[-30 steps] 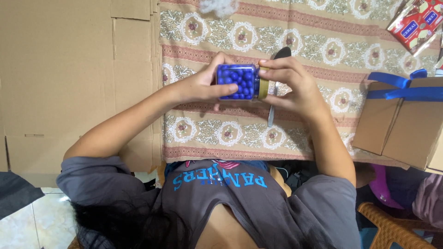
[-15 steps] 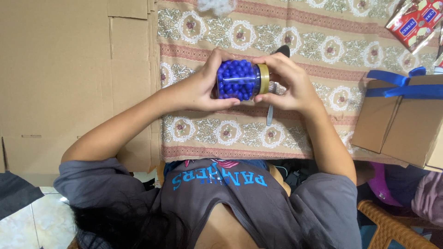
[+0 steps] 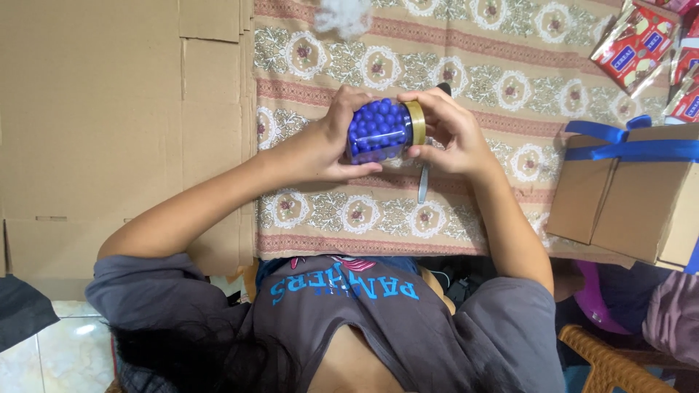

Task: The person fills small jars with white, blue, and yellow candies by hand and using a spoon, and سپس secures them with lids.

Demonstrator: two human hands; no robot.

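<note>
My left hand (image 3: 328,142) is wrapped around the body of a clear jar (image 3: 378,131) filled with blue beads, thumb under it and fingers curled over the far side. The jar lies on its side in the air above the patterned cloth (image 3: 466,73), gold lid (image 3: 416,122) pointing toward my right hand (image 3: 455,135). My right hand is closed on the lid end, fingertips round the lid's rim. Both hands meet at the jar, so it sits between them, held off the cloth.

Directly beneath my right hand a slim grey tool (image 3: 423,185) lies on the cloth; its upper end is hidden by my fingers, so I cannot tell what it is.

Edges: the cloth ends in a straight line just left of my left wrist, where flat cardboard sheets (image 3: 109,109) begin and run to the picture's left side. To the right, a brown cardboard box (image 3: 626,204) tied with a blue ribbon (image 3: 626,142) stands well apart from my right forearm. Red snack packets (image 3: 637,44) lie at the far right corner. A tuft of white stuffing (image 3: 342,16) rests at the cloth's far edge.

Open room: bare cloth lies between my right hand and the box, and beyond the jar toward the stuffing.
</note>
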